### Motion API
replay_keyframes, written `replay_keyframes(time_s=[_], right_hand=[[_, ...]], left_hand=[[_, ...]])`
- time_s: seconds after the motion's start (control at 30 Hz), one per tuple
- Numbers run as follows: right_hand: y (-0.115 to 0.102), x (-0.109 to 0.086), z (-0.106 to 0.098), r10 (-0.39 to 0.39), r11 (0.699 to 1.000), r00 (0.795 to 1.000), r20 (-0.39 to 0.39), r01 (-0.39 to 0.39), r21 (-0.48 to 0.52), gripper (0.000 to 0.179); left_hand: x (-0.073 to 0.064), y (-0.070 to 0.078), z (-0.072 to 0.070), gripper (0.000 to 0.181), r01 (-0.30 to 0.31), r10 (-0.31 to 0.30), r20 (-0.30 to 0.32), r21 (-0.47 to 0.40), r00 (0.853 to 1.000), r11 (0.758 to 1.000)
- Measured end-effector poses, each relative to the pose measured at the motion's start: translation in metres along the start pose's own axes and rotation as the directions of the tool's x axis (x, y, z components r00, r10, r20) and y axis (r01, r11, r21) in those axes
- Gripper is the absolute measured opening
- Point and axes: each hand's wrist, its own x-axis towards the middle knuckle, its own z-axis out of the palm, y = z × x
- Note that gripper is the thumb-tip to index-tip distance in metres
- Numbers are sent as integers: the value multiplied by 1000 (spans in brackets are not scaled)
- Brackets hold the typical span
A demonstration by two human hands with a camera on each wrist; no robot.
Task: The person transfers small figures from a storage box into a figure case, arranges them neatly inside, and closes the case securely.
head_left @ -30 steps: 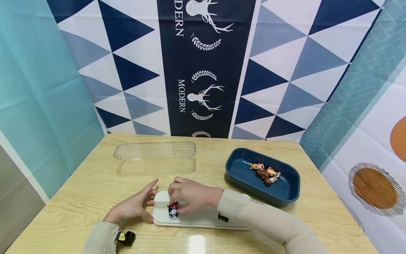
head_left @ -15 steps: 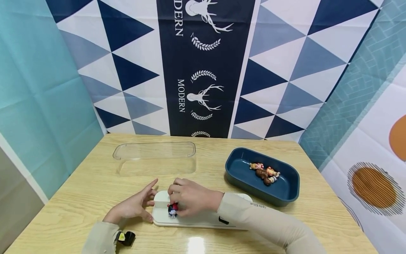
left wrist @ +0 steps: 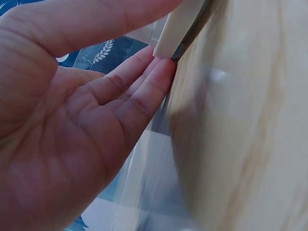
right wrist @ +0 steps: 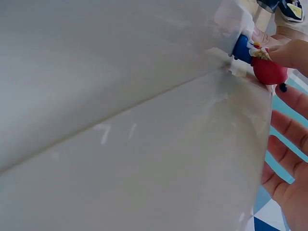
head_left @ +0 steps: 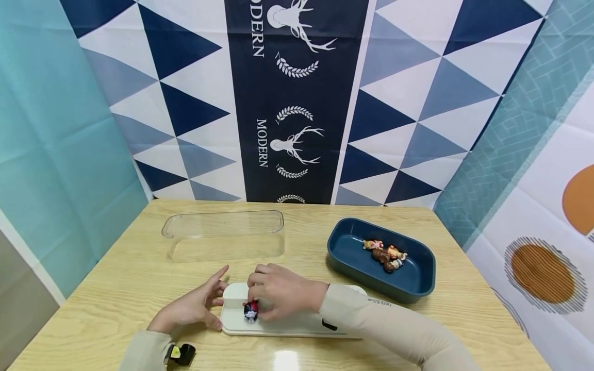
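A white stepped base [head_left: 236,292], long with rounded corners, lies on the wooden table. My left hand [head_left: 187,309] holds its left end, thumb at the front corner and fingers at the side. In the left wrist view, fingertips [left wrist: 161,67] touch the white edge. My right hand [head_left: 287,291] reaches across the base and pinches a small toy figurine [head_left: 251,311], dark with a white lower part and red at the top, against the base's lower level near its left end. The right wrist view shows the figurine's red round part [right wrist: 270,72] under the thumb, with blue beside it.
A dark blue bin [head_left: 343,247] at the right holds several small toy figurines [head_left: 385,255]. Behind the base stands a clear plastic cover [head_left: 227,234]. Patterned cloth hangs along the table's back edge. A black strap piece [head_left: 186,354] is at the left wrist.
The right hand has shifted slightly over the figurine, its fingers closer about it. The whole head view has tilted slightly. The left hand keeps its place.
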Motion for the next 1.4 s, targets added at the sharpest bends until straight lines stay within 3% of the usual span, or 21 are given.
replay_keyframes(time_s=[0.33,0.73,0.93,1.1,1.4], right_hand=[[5,-5,-5,-30,999,1000,-4,29,-36,30],[13,-33,-18,-2,997,999,39,5,-72,34],[29,-53,-30,-5,994,999,51,11,-113,35],[43,-77,-41,19,990,996,83,-7,-141,35],[70,-115,-56,61,991,998,-11,-62,-117,38]], left_hand=[[0,2,-2,128,12,-12,-10,9,1000,1000],[-3,-2,6,130,21,-21,-19,11,1000,1000],[1,1,4,130,33,-32,-44,11,999,999],[3,2,5,129,27,-27,-30,10,999,1000],[1,2,3,129,9,-8,-29,41,1000,999]])
